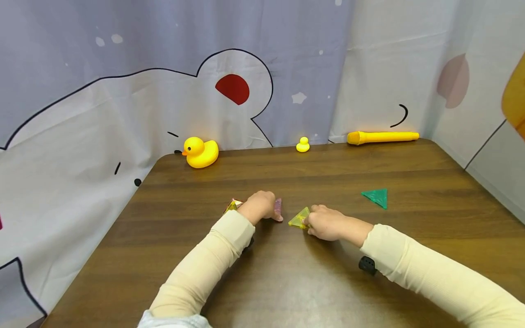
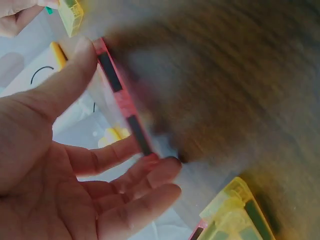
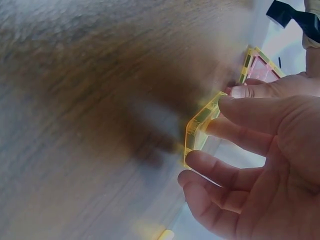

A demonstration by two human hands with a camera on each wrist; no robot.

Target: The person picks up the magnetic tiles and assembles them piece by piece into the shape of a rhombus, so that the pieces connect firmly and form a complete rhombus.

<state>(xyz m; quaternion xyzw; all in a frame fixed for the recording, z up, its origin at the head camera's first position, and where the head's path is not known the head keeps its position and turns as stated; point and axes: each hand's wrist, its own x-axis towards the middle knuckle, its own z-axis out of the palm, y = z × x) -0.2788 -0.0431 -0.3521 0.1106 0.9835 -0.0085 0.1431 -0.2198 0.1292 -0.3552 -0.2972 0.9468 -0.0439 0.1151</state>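
My left hand [image 1: 261, 205] pinches a pink magnetic tile [image 2: 125, 102] by its edges, thumb on one end and fingers on the other. In the head view much of that tile is hidden behind the hand. To the right, my right hand [image 1: 327, 223] grips a yellow triangular magnetic tile [image 1: 298, 218] between thumb and fingers, just above or on the table. The two held tiles are a short gap apart. Beside my left wrist stand yellow and pink tiles [image 1: 232, 206] together, partly hidden by the arm; the right wrist view shows them tilted against each other.
A green triangular tile [image 1: 378, 197] lies on the wooden table [image 1: 287, 282] right of my right hand. Along the back edge sit a large yellow duck [image 1: 202, 154], a small yellow duck [image 1: 302, 145] and a yellow toy microphone [image 1: 383, 137]. A printed curtain [image 1: 156, 105] hangs behind.
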